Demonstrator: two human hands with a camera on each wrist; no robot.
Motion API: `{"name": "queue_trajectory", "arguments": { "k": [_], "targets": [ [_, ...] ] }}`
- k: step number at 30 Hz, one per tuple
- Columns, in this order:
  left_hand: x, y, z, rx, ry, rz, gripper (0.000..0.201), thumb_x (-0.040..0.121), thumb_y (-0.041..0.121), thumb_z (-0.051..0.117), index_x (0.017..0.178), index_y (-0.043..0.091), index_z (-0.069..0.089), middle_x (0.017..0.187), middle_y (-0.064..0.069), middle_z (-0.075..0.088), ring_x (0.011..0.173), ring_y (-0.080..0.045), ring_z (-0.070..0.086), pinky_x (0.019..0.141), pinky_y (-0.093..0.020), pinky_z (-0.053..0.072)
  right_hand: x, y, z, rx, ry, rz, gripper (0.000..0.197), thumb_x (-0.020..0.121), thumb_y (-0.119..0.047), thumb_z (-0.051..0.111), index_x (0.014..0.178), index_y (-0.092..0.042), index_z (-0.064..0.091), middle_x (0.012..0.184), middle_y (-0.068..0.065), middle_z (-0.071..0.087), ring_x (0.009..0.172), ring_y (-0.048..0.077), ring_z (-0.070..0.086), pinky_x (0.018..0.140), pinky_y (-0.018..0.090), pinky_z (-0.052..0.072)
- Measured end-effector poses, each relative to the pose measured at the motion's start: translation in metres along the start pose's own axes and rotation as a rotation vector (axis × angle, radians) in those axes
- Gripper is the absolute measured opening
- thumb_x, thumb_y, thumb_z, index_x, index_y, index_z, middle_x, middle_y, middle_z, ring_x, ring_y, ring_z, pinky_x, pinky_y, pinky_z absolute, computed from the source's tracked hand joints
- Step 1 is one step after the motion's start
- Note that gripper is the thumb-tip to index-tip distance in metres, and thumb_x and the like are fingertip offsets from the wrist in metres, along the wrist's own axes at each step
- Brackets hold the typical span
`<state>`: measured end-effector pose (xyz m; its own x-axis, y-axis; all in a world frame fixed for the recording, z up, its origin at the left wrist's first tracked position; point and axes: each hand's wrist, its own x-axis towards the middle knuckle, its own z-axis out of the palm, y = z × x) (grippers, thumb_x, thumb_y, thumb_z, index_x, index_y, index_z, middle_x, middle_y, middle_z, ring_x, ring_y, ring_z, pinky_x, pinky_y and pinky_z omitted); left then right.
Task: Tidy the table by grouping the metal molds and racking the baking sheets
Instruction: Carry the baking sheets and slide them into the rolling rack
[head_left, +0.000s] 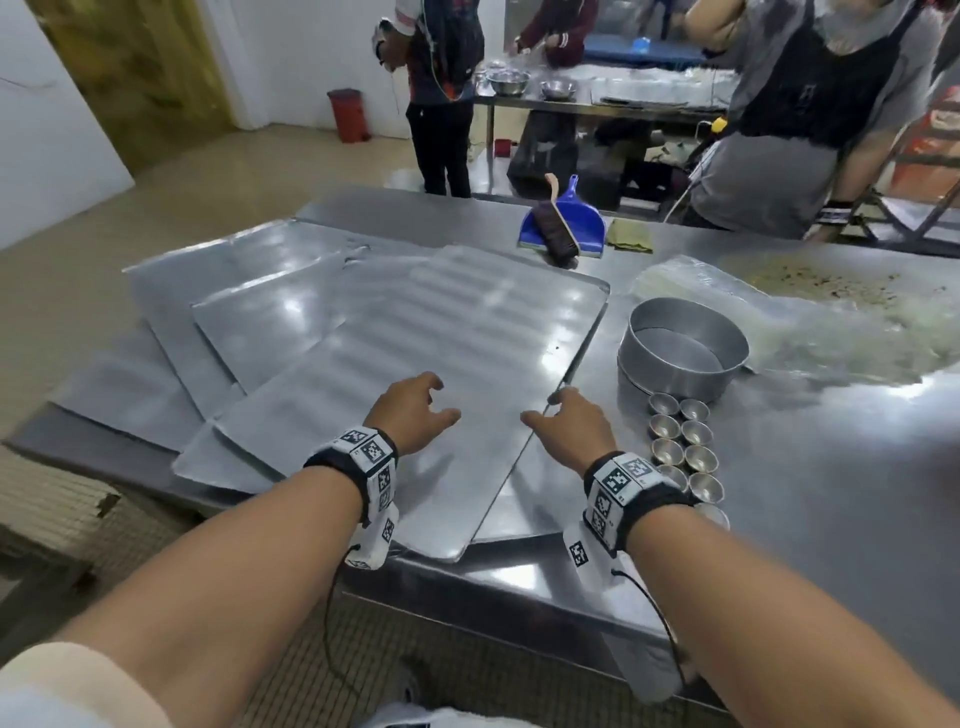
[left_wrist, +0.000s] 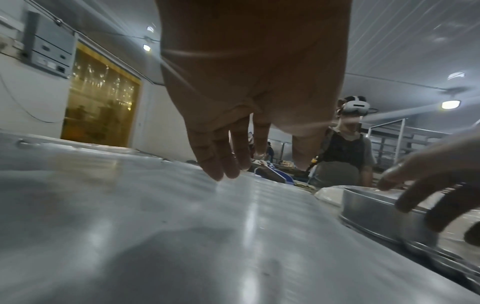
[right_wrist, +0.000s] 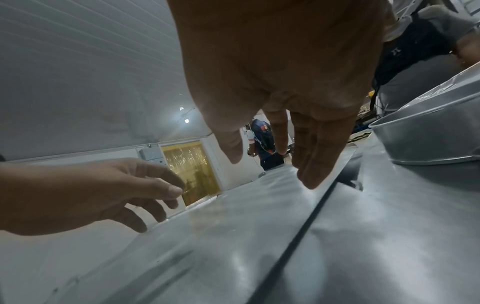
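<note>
Several flat metal baking sheets lie fanned out on the steel table; the top baking sheet sits askew over the others. My left hand hovers over its near part with relaxed fingers, holding nothing. My right hand hangs over the sheet's right edge, its fingers loosely extended and empty. To the right stand two stacked round metal pans and, in front of them, two rows of small metal molds.
A blue dustpan with a brush and a folded cloth lie at the table's far side. Clear plastic film and crumbs cover the right part. A person in an apron stands across the table; others work behind.
</note>
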<state>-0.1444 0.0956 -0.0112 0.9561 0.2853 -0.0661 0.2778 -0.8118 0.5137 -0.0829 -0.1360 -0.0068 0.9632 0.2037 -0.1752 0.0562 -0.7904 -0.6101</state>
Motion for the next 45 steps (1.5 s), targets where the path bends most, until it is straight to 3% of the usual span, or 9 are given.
{"name": "queue_trajectory", "arguments": {
  "k": [6, 13, 18, 23, 29, 32, 38, 40, 45],
  "targets": [
    [0.046, -0.077, -0.043, 0.043, -0.042, -0.082, 0.068, 0.087, 0.05, 0.07, 0.143, 0.02, 0.046, 0.137, -0.009, 0.055, 0.126, -0.026, 0.053, 0.102, -0.038, 0.044, 0.041, -0.033, 0.041, -0.014, -0.027, 0.121, 0.072, 0.088, -0.049, 0.064, 0.147, -0.014, 0.043, 0.141, 0.013, 0.053, 0.126, 0.031, 0.054, 0.096, 0.037, 0.046],
    [0.108, -0.147, -0.07, 0.052, -0.113, -0.132, 0.074, 0.084, 0.048, 0.073, 0.146, 0.021, 0.043, 0.144, -0.011, 0.049, 0.126, -0.026, 0.054, 0.103, -0.039, 0.046, 0.076, -0.034, 0.074, -0.06, -0.029, 0.318, 0.081, 0.08, -0.052, 0.065, 0.146, -0.015, 0.037, 0.14, 0.019, 0.05, 0.127, 0.039, 0.049, 0.101, 0.046, 0.048],
    [0.148, -0.173, -0.074, 0.067, -0.164, -0.146, 0.077, 0.082, 0.046, 0.076, 0.147, 0.02, 0.042, 0.144, -0.015, 0.046, 0.124, -0.031, 0.056, 0.103, -0.039, 0.044, 0.083, -0.034, 0.086, -0.071, 0.006, 0.411, 0.081, 0.081, -0.046, 0.068, 0.148, -0.015, 0.037, 0.142, 0.019, 0.046, 0.129, 0.04, 0.046, 0.1, 0.047, 0.048],
    [0.177, -0.186, -0.067, 0.086, -0.183, -0.167, 0.084, 0.081, 0.047, 0.077, 0.15, 0.021, 0.038, 0.15, -0.017, 0.039, 0.135, -0.039, 0.043, 0.111, -0.043, 0.038, 0.085, -0.029, 0.088, -0.055, 0.05, 0.43, 0.083, 0.08, -0.039, 0.071, 0.151, -0.016, 0.032, 0.141, 0.018, 0.047, 0.131, 0.04, 0.044, 0.097, 0.043, 0.046],
    [0.197, -0.196, -0.063, 0.114, -0.208, -0.178, 0.095, 0.075, 0.054, 0.075, 0.153, 0.022, 0.032, 0.153, -0.017, 0.037, 0.138, -0.041, 0.037, 0.112, -0.045, 0.037, 0.086, -0.021, 0.089, -0.035, 0.094, 0.446, 0.086, 0.078, -0.036, 0.075, 0.15, -0.013, 0.034, 0.144, 0.018, 0.046, 0.131, 0.039, 0.045, 0.1, 0.044, 0.046],
    [0.201, -0.199, -0.067, 0.133, -0.2, -0.175, 0.104, 0.062, 0.061, 0.069, 0.152, 0.025, 0.032, 0.152, -0.013, 0.04, 0.138, -0.039, 0.038, 0.112, -0.047, 0.038, 0.09, -0.018, 0.091, -0.047, 0.093, 0.467, 0.086, 0.077, -0.04, 0.077, 0.148, -0.012, 0.037, 0.144, 0.017, 0.043, 0.129, 0.038, 0.047, 0.099, 0.046, 0.048],
    [0.213, -0.209, -0.067, 0.155, -0.174, -0.174, 0.094, 0.076, 0.052, 0.079, 0.153, 0.022, 0.034, 0.15, -0.015, 0.041, 0.139, -0.04, 0.034, 0.112, -0.047, 0.037, 0.096, -0.016, 0.095, -0.065, 0.097, 0.535, 0.081, 0.076, -0.055, 0.076, 0.137, -0.011, 0.046, 0.139, 0.016, 0.043, 0.114, 0.037, 0.057, 0.091, 0.042, 0.052],
    [0.215, -0.21, -0.067, 0.14, -0.162, -0.188, 0.093, 0.077, 0.051, 0.079, 0.153, 0.022, 0.033, 0.15, -0.016, 0.038, 0.139, -0.041, 0.032, 0.111, -0.048, 0.038, 0.098, -0.015, 0.095, -0.052, 0.109, 0.537, 0.084, 0.075, -0.057, 0.076, 0.138, -0.011, 0.046, 0.139, 0.016, 0.046, 0.116, 0.037, 0.056, 0.089, 0.041, 0.049],
    [0.214, -0.216, -0.068, 0.104, -0.155, -0.228, 0.096, 0.074, 0.056, 0.08, 0.151, 0.027, 0.031, 0.147, -0.016, 0.034, 0.134, -0.041, 0.039, 0.108, -0.047, 0.041, 0.102, -0.013, 0.09, -0.004, 0.116, 0.511, 0.102, 0.052, -0.075, 0.069, 0.133, -0.017, 0.052, 0.13, 0.011, 0.059, 0.112, 0.032, 0.061, 0.09, 0.041, 0.055]
  ]
}}
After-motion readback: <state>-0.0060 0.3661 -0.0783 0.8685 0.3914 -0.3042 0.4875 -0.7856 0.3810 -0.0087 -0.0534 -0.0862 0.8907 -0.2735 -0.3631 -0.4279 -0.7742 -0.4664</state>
